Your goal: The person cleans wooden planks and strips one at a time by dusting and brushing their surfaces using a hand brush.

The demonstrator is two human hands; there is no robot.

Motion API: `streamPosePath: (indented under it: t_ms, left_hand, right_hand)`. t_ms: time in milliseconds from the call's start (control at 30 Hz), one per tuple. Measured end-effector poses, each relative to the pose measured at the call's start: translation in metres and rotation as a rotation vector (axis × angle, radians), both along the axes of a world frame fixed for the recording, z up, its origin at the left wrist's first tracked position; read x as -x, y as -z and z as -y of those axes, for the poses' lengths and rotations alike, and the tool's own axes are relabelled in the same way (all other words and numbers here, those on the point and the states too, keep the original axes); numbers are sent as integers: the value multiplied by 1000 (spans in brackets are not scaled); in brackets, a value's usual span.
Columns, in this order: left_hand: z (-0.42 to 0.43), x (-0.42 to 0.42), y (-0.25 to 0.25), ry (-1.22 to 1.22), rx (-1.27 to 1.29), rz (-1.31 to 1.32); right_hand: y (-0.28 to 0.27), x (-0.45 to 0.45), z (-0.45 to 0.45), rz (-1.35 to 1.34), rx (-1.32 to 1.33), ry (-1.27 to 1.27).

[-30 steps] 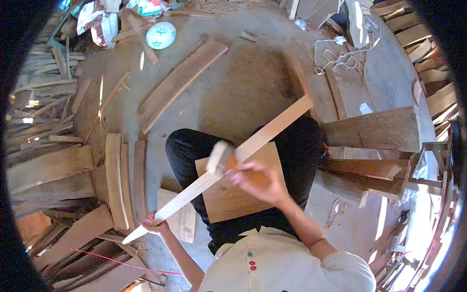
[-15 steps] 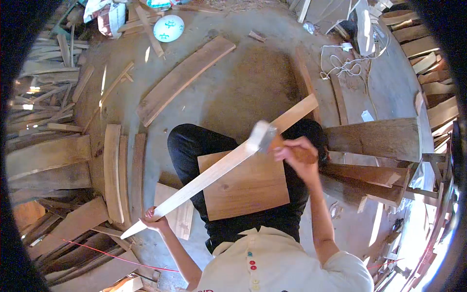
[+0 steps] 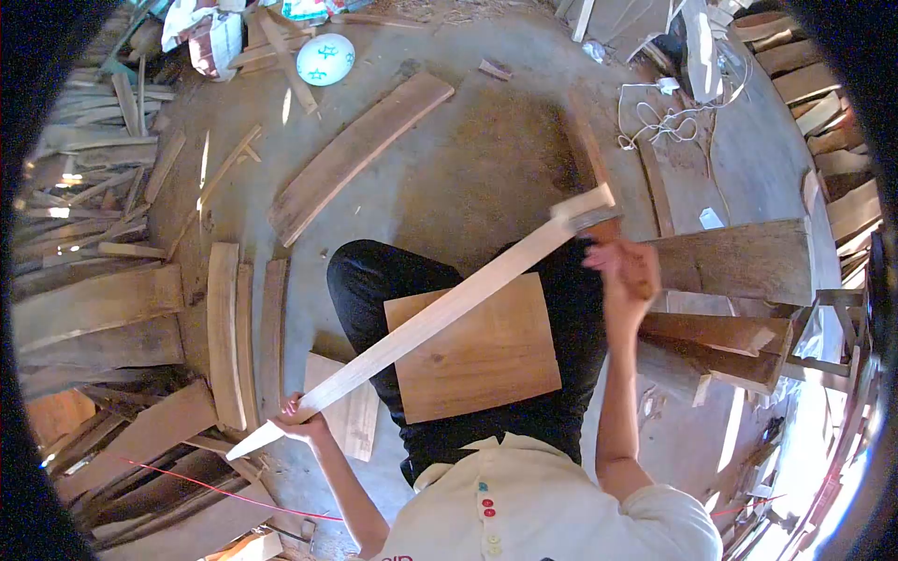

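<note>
A long, narrow pale wooden strip (image 3: 440,316) runs diagonally across my lap, its tapered end at lower left. My left hand (image 3: 301,421) grips it near that end. My right hand (image 3: 629,269) is closed round the brown wooden handle of a paintbrush (image 3: 593,220). Motion smears the brush, but a grey band shows, and its head lies against the strip's upper right end. Beneath the strip, a squarish brown board (image 3: 477,360) rests across my thighs.
Loose planks (image 3: 360,154) lie on the floor ahead, with more boards (image 3: 224,337) at my left. Thick timbers (image 3: 734,262) lie close to my right arm. A tangled white cable (image 3: 669,126) and a white ball-like object (image 3: 325,59) sit farther off. Stacked wood lines both sides.
My right hand and the brush have moved up and right along the strip, from near its middle to its far end. My left hand keeps its hold near the tapered end.
</note>
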State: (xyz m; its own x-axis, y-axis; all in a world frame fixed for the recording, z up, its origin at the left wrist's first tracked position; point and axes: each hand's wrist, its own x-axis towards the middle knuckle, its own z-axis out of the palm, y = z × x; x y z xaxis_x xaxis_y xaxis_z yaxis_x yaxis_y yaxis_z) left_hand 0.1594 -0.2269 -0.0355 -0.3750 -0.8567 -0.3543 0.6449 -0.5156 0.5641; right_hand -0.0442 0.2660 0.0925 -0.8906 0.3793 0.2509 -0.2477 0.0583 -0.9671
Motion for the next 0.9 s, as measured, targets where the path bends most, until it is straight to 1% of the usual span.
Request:
streamPosePath:
  t_ms: [33, 100, 167, 200, 233, 300, 400, 433, 500, 533, 600, 667, 733, 767, 800, 833, 867, 900]
  left_hand:
    - [-11, 4, -5, 11, -13, -3]
    - [-29, 9, -6, 45, -23, -16]
    - [-44, 15, -2, 90, -15, -39]
    - [-54, 20, -4, 82, 8, 1]
    - [-62, 25, -6, 106, -3, -28]
    - [-77, 32, -13, 154, -26, -87]
    - [-100, 44, -40, 188, -75, -49]
    - [-102, 46, -43, 201, -96, -48]
    - [-100, 44, -44, 239, -49, -43]
    - [-99, 43, -46, 255, -24, -38]
    - [-101, 44, -52, 266, -8, -20]
    - [-102, 42, -52, 285, -4, -25]
    - [-99, 41, -47, 320, -13, -60]
    - [-100, 41, -46, 322, 16, -32]
    - [-100, 41, -45, 325, 45, -4]
    - [-100, 41, -45, 329, 75, 25]
    - [-100, 41, -46, 321, 64, 26]
    - [-100, 42, -49, 313, 52, 25]
  right_hand:
    - [2, -10, 19, 8, 56, -126]
    - [27, -31, 49, 43, -190, -325]
    - [7, -54, 97, 139, -68, -584]
    - [6, -67, 116, 235, 85, -703]
    - [5, -77, 132, 332, 239, -818]
    - [12, -85, 159, 138, 60, -936]
    - [23, -92, 181, 102, -80, -1017]
    - [25, -92, 179, 115, -106, -1016]
    - [32, -92, 170, 143, -155, -1016]
    - [28, -87, 160, 150, -81, -1010]
    - [31, -81, 130, 222, -114, -953]
    - [43, -72, 94, 253, -117, -798]
    - [49, -57, 62, 192, 215, -625]
    - [51, -44, 38, 206, 174, -622]
    - [56, -37, 17, 199, 219, -543]
    - [56, -23, 1, 138, 27, -425]
    - [41, -13, -16, 242, 18, -380]
    - [57, -2, -37, 184, 13, -286]
